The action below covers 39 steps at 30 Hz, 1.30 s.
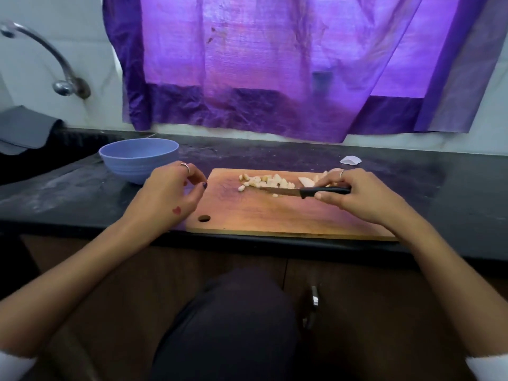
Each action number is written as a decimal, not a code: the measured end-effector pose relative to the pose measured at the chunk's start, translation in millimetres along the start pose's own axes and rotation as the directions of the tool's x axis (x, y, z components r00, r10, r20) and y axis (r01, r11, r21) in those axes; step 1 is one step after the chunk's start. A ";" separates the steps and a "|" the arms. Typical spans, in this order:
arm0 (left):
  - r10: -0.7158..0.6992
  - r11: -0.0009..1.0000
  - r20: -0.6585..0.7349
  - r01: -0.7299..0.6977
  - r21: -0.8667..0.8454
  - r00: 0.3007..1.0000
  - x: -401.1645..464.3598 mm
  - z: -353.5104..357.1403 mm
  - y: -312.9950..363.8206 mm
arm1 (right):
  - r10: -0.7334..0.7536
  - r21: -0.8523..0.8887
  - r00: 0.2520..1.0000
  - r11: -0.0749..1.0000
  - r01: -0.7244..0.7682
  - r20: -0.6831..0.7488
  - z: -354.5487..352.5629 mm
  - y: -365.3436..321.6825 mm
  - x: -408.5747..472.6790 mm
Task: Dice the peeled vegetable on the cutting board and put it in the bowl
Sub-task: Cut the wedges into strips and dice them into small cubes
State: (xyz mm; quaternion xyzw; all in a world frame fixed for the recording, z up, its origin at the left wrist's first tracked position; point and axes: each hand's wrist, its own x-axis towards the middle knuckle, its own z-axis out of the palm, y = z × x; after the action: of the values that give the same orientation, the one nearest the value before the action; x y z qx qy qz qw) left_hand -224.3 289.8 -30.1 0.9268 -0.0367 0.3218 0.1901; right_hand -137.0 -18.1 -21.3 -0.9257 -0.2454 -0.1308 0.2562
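My right hand (354, 195) grips the knife (302, 191) beside the diced pieces (268, 182) at the frame's centre, while my left hand (171, 195) hangs relaxed near the bowl (138, 158).

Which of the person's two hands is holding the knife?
The right hand: it grips the knife by its black handle over the cutting board. The left hand holds nothing.

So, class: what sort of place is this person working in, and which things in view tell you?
Most likely a home kitchen. A tap curves out from the wall at the left, a wooden cutting board lies on a dark counter, and the right hand holds a knife beside diced vegetable pieces.
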 end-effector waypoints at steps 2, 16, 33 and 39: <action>-0.009 1.000 0.025 0.008 0.011 1.000 -2.9 -1.0 4.6 | 0.017 -0.065 0.995 0.998 -0.023 -0.097 1.7 3.8 -12.3; 0.262 0.856 0.542 -0.451 0.252 0.799 36.1 -12.1 35.4 | -0.007 0.004 0.975 1.000 0.008 -0.223 -10.4 30.4 -62.5; 0.270 0.860 0.760 -0.504 0.087 0.592 142.3 128.0 97.6 | 0.335 0.660 0.844 0.751 0.029 -0.418 17.2 50.6 -38.0; 0.388 0.883 0.653 -0.466 -0.060 0.651 143.7 138.6 91.4 | 0.328 0.667 0.855 0.745 0.027 -0.401 16.7 45.8 -40.8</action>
State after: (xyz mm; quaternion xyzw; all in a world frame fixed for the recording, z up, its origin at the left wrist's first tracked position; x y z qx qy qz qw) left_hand -47.4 160.9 -12.1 0.9535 -0.2990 0.0185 0.0316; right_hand -145.6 -59.2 -69.0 -0.7298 -0.1229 -0.2473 0.6254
